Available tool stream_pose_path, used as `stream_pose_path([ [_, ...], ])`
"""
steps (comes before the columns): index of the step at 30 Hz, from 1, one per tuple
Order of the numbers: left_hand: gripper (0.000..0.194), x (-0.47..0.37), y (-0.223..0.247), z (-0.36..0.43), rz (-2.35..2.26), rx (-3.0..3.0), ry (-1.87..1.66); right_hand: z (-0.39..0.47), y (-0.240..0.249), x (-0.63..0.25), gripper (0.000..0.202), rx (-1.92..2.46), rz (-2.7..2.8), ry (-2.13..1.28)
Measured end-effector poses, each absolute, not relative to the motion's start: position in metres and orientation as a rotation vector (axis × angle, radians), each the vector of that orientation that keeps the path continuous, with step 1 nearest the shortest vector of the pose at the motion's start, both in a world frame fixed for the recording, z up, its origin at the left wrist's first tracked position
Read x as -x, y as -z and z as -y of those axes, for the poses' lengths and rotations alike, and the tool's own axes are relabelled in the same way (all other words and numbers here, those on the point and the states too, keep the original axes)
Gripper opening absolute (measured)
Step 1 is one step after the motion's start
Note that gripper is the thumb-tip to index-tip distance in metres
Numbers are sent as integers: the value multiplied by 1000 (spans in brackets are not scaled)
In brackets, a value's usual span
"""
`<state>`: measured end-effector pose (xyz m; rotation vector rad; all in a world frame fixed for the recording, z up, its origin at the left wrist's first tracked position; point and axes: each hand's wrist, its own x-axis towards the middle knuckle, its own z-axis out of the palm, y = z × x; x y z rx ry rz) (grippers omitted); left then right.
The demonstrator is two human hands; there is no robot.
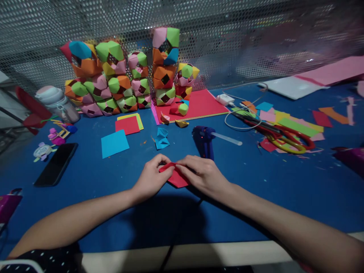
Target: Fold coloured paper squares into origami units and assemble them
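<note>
A red piece of folded paper (178,179) lies between both hands over the blue table. My left hand (152,173) pinches its left edge, thumb on top. On the other side, my right hand (206,175) grips the upper right part with thumb and fingers closed; part of the paper is hidden under it. Just beyond my fingers sits a folded blue paper piece (162,138). A dark blue glue gun (205,141) with a clear glue stick stands behind my right hand. Flat blue (115,143) and red paper squares (127,125) lie farther to the left.
Stacked colourful folded-paper balls (113,87) stand along the back by a perforated metal panel (213,41). Scissors (287,138) rest on paper scraps at right, near a white charger (225,99) and cable. A phone (56,165) and a bottle (58,102) are at left.
</note>
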<state>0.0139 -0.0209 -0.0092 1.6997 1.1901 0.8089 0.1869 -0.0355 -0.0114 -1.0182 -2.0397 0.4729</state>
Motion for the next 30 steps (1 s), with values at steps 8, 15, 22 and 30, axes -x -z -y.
stream_pose_path([
  [8,13,-11,15,16,-1236,-1528,-951,36,6,-186,25,1227,1846,-614],
  [15,13,-15,14,18,-1167,-1420,-945,34,15,-180,9,1256,1773,-594],
  [22,14,-18,12,21,-1059,-1333,-868,37,13,-179,7,1070,1846,-398],
  [30,12,-19,10,22,-1025,-1247,-795,37,16,-178,5,1011,1853,-385],
])
